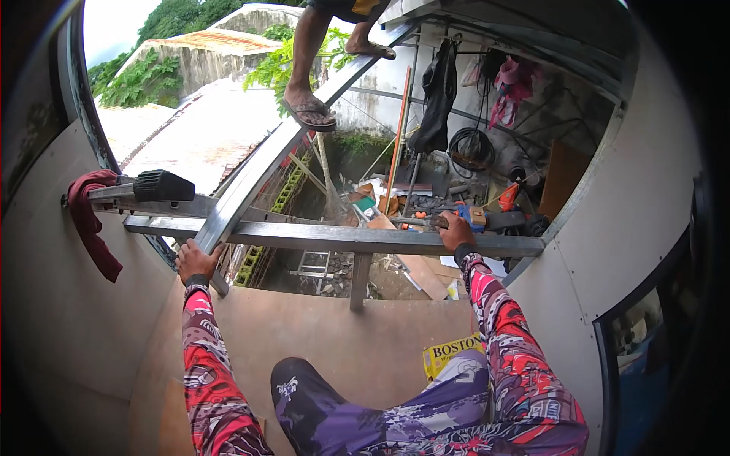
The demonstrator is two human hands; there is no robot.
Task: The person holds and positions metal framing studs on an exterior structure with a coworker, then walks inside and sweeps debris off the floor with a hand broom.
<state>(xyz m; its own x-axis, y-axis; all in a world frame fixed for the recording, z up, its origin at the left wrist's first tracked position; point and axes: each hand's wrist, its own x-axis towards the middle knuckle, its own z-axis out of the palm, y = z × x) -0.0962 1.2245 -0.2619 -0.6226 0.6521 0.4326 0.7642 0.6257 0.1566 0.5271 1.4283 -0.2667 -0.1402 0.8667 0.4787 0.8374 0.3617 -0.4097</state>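
Silver, probably stiff, heavy; best held around the end of long metal beam [260, 175], with left hand [199, 262] clasping, right hand [458, 232] unclear in grip.

Brown panel floor [327, 327]; yellow BOSTON pack [442, 356] lying on it, partly hidden.

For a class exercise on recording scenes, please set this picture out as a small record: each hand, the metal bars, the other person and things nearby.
Left hand: grips the near end of the long metal beam
Right hand: at the metal crossbar; exact grip unclear
Bar layout: long metal beam lies across the metal crossbar, left of its middle
Other person: sandalled feet at the beam's far part
Floor: yellow BOSTON box
Far left: dark red cloth, hanging
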